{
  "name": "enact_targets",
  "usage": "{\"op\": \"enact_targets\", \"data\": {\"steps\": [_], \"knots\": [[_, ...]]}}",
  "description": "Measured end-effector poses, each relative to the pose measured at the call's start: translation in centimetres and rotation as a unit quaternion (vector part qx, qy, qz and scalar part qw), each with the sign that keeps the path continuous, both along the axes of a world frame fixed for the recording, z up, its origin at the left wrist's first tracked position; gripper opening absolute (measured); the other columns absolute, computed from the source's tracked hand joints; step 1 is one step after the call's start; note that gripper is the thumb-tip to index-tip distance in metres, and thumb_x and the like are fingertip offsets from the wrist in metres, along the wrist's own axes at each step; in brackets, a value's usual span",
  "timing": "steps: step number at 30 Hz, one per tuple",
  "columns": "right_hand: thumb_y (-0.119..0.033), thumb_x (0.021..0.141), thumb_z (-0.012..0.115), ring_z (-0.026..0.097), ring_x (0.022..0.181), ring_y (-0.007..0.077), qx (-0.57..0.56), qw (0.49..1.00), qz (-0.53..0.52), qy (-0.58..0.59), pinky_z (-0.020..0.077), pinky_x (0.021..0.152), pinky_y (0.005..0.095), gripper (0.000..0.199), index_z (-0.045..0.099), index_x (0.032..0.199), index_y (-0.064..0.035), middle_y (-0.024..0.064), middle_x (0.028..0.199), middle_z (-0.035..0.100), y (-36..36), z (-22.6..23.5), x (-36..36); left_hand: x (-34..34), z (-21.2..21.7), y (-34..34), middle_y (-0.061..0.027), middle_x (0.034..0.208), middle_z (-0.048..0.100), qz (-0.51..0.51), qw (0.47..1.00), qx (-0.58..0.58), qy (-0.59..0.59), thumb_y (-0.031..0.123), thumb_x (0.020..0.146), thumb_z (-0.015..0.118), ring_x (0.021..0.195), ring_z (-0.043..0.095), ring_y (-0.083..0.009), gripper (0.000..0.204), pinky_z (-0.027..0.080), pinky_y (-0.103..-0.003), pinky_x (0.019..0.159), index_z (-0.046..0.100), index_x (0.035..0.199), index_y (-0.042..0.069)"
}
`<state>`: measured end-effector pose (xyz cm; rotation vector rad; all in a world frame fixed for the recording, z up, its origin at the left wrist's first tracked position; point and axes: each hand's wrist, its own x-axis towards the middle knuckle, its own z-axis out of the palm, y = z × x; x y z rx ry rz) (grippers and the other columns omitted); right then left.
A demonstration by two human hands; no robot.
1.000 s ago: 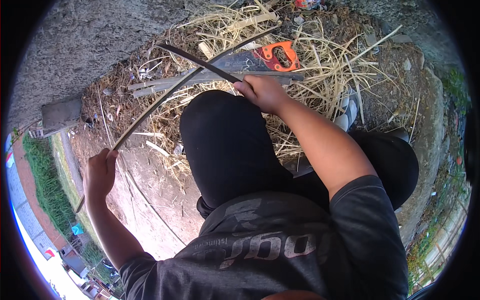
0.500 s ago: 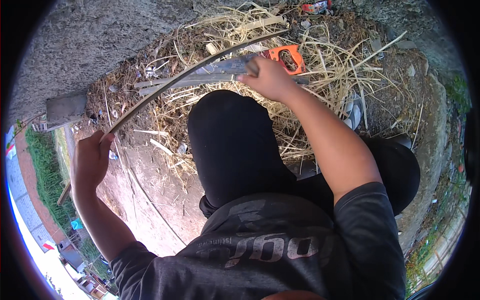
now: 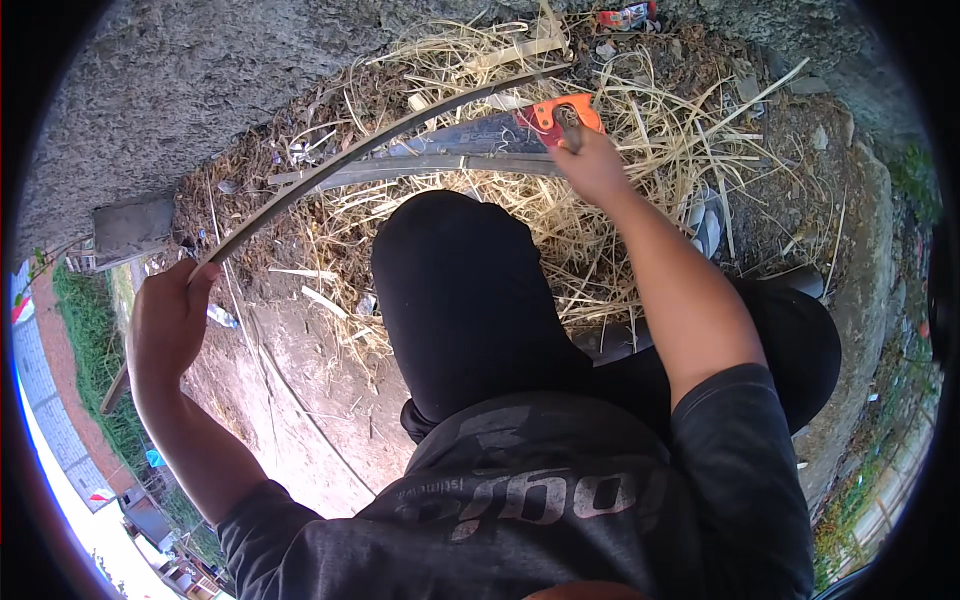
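Observation:
A long brown bamboo strip (image 3: 340, 163) arcs from the lower left to the far middle. My left hand (image 3: 172, 315) is closed around it near its left end. My right hand (image 3: 598, 170) grips the short brown handle (image 3: 571, 138) of a tool that looks like a knife. Its blade is blurred near the strip's far tip, and I cannot tell whether they touch. Beneath lies a handsaw (image 3: 455, 137) with an orange grip, close beyond my right hand. More flat bamboo strips (image 3: 400, 170) lie just nearer than the saw.
Pale shavings (image 3: 690, 140) cover the ground beyond my dark-clad knee (image 3: 450, 260). A rough grey wall (image 3: 200, 90) rises at the far left, with a concrete block (image 3: 133, 222) at its foot. A red packet (image 3: 628, 16) lies at the far edge.
My right hand has moved right with the brown-handled tool, uncovering more of the saw. My left hand has shifted slightly left with the bamboo strip.

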<state>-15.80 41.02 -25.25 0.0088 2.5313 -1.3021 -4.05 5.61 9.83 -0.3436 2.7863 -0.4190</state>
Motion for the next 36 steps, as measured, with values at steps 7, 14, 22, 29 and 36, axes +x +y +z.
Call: {"op": "enact_targets", "data": {"steps": [7,14,22,29,36], "knots": [[-0.032,0.086,0.067,0.065,0.075,0.0308,-0.111,0.969,0.214,0.047,0.0494,0.070,0.0420,0.031,0.062,0.092,-0.0021,0.0144,0.077,0.064,-6.8,6.6,1.1,-1.0,1.5,0.1,-0.0197,0.056,0.048,-0.032,0.999,-0.025,0.002,0.042,0.101,0.051,0.051,0.046,-0.0388,0.048,0.037,-0.046,0.052,0.059,0.079,0.000],[-0.031,0.084,0.064,0.067,0.084,0.0334,0.020,0.994,0.085,-0.072,0.0518,0.076,0.0431,0.032,0.064,0.100,-0.0027,0.0176,0.089,0.068,0.0,-0.2,-2.0,0.1,0.1,0.0,-0.0224,0.060,0.053,-0.009,1.000,-0.010,-0.005,0.040,0.100,0.054,0.056,0.052,-0.0420,0.044,0.039,-0.048,0.054,0.062,0.080,0.002],[-0.029,0.084,0.062,0.068,0.095,0.0340,-0.066,0.992,0.105,-0.004,0.0530,0.083,0.0436,0.033,0.067,0.105,-0.0037,0.0183,0.100,0.070,-3.2,4.0,0.9,-0.1,0.7,1.3,-0.0212,0.059,0.052,-0.030,0.999,-0.032,0.010,0.042,0.100,0.052,0.055,0.053,-0.0413,0.047,0.039,-0.048,0.053,0.059,0.078,0.001],[-0.029,0.087,0.060,0.068,0.094,0.0337,0.007,0.999,0.036,0.024,0.0531,0.083,0.0447,0.030,0.067,0.106,-0.0065,0.0170,0.097,0.071,-2.4,-1.4,1.2,-0.6,0.5,1.5,-0.0209,0.058,0.052,-0.016,1.000,-0.025,-0.002,0.042,0.101,0.051,0.055,0.052,-0.0411,0.049,0.038,-0.047,0.052,0.058,0.076,0.001],[-0.028,0.087,0.060,0.068,0.096,0.0349,0.018,0.997,-0.029,-0.074,0.0532,0.086,0.0443,0.034,0.065,0.112,-0.0058,0.0175,0.099,0.071,1.2,-2.8,1.5,-0.2,-0.2,0.3,-0.0191,0.056,0.051,0.011,1.000,0.011,-0.020,0.041,0.102,0.050,0.051,0.051,-0.0361,0.049,0.038,-0.045,0.052,0.059,0.076,0.000]]}}
